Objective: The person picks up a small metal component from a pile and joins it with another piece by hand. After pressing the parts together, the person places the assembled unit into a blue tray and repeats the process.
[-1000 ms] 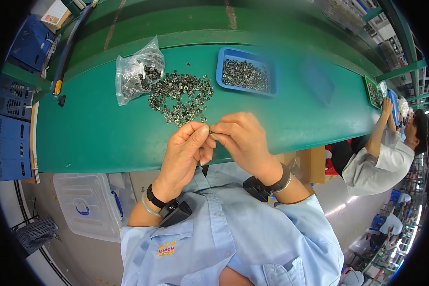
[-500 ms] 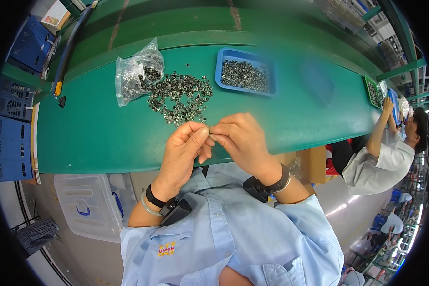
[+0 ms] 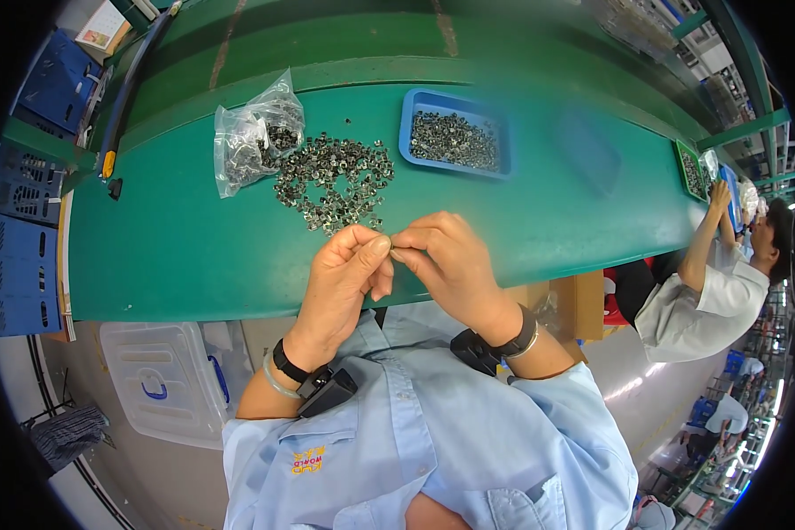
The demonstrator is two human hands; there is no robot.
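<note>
My left hand (image 3: 344, 278) and my right hand (image 3: 450, 265) meet fingertip to fingertip just above the near edge of the green table (image 3: 194, 256). They pinch a tiny metal part (image 3: 389, 248) between them; most of it is hidden by the fingers. Just beyond the hands lies a loose heap of small metal parts (image 3: 336, 181). A clear plastic bag (image 3: 252, 141) holding more parts lies to the heap's left. A blue tray (image 3: 411, 132) with several metal parts stands at the back right of the heap.
Blue crates (image 3: 22, 221) stand at the left. A clear lidded box (image 3: 163, 380) sits under the table's edge. Another person in white (image 3: 707, 291) works at the right end of the table near a green tray (image 3: 691, 172).
Both hands have stayed together at the same spot; only the fingers have shifted slightly on the small part.
</note>
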